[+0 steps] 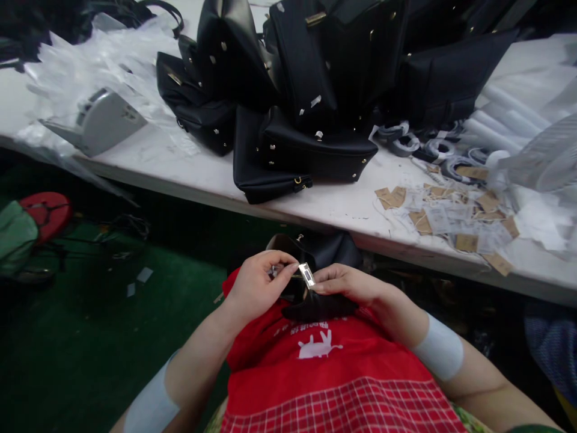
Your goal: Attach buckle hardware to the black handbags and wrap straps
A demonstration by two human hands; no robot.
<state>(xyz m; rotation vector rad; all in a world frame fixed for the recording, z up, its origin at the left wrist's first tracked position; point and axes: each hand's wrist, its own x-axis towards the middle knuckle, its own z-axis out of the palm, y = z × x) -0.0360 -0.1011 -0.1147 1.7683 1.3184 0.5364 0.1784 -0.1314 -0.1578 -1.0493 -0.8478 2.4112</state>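
Note:
A black handbag (pixel 336 248) lies in the lap, up against a red apron, with part of it hidden behind the hands. Between my hands a small shiny rectangular metal clasp plate (pixel 307 275) with a dark slot sits tilted over the bag. My left hand (pixel 258 284) is closed, thumb and forefinger pinched at the plate's upper left edge. From the other side, my right hand (pixel 345 282) grips the plate's lower right edge between thumb and fingers. Whether the plate is fixed to the bag cannot be made out.
Several black handbags (pixel 311 147) crowd the white table (pixel 216 180). Paper tags (pixel 421 222) and rolled straps (pixel 439 148) lie at right, near a translucent fan (pixel 550 156). Plastic wrapping (pixel 130 54) and a grey device (pixel 110 123) are at left. A red stool (pixel 47 213) stands on the green floor.

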